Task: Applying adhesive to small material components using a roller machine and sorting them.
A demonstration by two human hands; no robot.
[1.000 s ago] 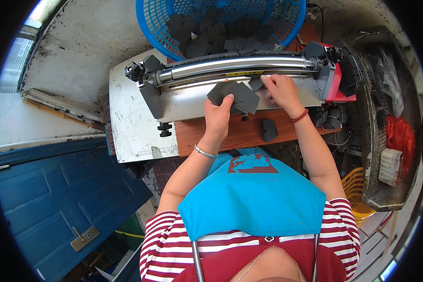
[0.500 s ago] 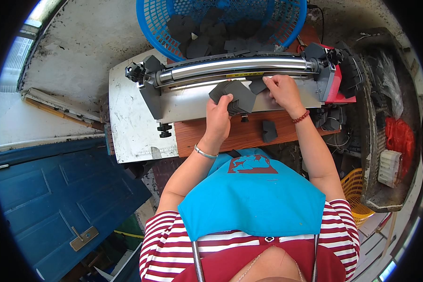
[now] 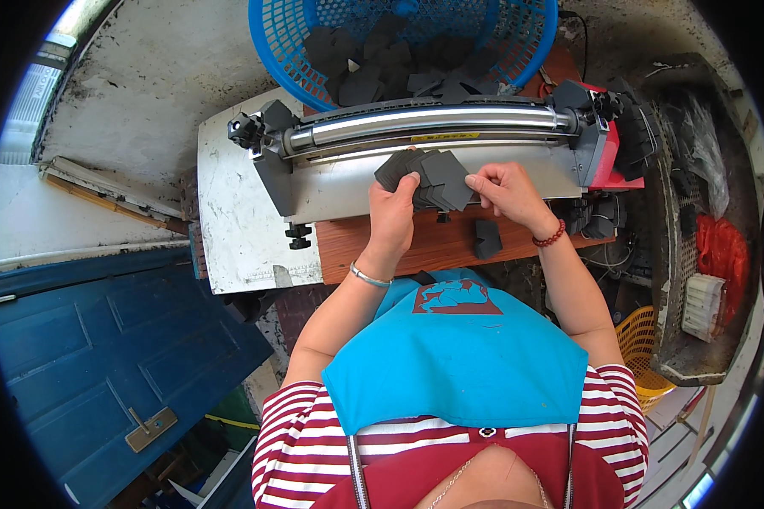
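Observation:
My left hand is closed around a fanned stack of dark grey flat pieces, its thumb lying on top. At the right side of that stack, my right hand pinches the edge of a single dark grey piece, which overlaps the others. Both hands are in front of a machine with a shiny metal roller, above its metal feed plate. One loose dark grey piece rests on the reddish wooden tabletop, nearer to me.
Behind the roller, a blue plastic basket holds many dark grey pieces. Black knobs stick out at the machine's left end. On the right are a long bin with a red plastic bag and a yellow basket. A blue door is at left.
My right hand has come away from the roller, down and toward me. The piece in its fingers was by the roller's front and now lies against the stack in my left hand.

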